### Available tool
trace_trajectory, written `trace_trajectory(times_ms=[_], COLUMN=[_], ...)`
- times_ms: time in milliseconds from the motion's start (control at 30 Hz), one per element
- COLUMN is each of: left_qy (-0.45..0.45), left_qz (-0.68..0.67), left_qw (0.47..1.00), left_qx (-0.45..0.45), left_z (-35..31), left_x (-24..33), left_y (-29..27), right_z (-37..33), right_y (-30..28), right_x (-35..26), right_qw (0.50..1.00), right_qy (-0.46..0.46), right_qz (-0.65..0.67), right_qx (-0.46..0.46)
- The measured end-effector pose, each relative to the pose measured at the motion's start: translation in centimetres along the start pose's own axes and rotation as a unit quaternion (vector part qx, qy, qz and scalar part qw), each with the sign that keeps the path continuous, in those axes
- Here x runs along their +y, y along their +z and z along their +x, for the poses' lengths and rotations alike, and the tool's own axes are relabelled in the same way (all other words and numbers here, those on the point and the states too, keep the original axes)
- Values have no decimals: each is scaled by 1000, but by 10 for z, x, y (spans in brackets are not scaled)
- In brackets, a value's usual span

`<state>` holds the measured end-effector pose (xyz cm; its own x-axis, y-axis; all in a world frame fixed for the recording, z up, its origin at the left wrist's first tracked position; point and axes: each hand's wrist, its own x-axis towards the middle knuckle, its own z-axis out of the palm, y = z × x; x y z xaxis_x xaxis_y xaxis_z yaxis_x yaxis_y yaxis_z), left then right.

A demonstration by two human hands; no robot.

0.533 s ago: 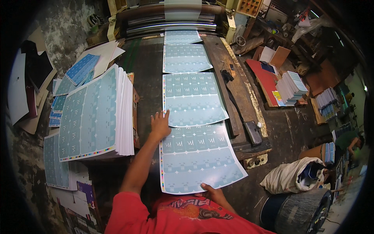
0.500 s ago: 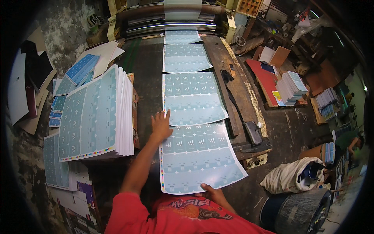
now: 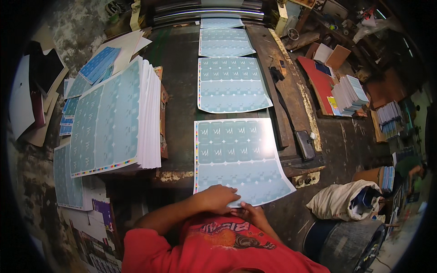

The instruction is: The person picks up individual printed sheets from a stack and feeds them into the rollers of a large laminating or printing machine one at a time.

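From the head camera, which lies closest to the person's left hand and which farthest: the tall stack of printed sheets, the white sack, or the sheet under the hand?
From the left hand:
1. Nearest printed sheet, touching it, just ahead.
2. White sack, off to the right.
3. Tall stack of printed sheets, ahead on the left; too close to the sack to rank firmly.

Left hand (image 3: 217,198) palm-down, fingers together and pointing right, forearm bare and slanting in from lower left under a red sleeve. Right hand (image 3: 249,211) just below and right of it, fingers curled upward, touching the left hand's fingertips. Both wrists close before the chest, elbows bent.
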<state>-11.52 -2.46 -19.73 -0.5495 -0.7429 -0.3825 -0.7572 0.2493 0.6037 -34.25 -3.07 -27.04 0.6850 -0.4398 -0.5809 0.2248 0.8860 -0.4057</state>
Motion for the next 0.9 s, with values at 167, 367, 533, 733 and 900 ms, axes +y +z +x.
trace_trajectory(times_ms=[167,367,533,733,900], left_qy=[-23,-54,-106,-120,-142], left_qz=[-25,75,108,106,138], left_qw=[996,980,975,973,968], left_qx=[77,177,160,166,156], left_z=[-4,5,35,58,74], left_x=[3,5,-24,-52,-71], left_y=[-23,-7,7,-7,-24], right_z=[12,40,32,21,14], right_y=[0,-17,-1,-3,-5], right_x=[1,-3,-9,-4,0], right_qw=[1000,997,995,996,997], right_qy=[-19,-39,-19,3,10], right_qz=[-18,10,-32,-23,-18], right_qx=[10,64,92,83,71])
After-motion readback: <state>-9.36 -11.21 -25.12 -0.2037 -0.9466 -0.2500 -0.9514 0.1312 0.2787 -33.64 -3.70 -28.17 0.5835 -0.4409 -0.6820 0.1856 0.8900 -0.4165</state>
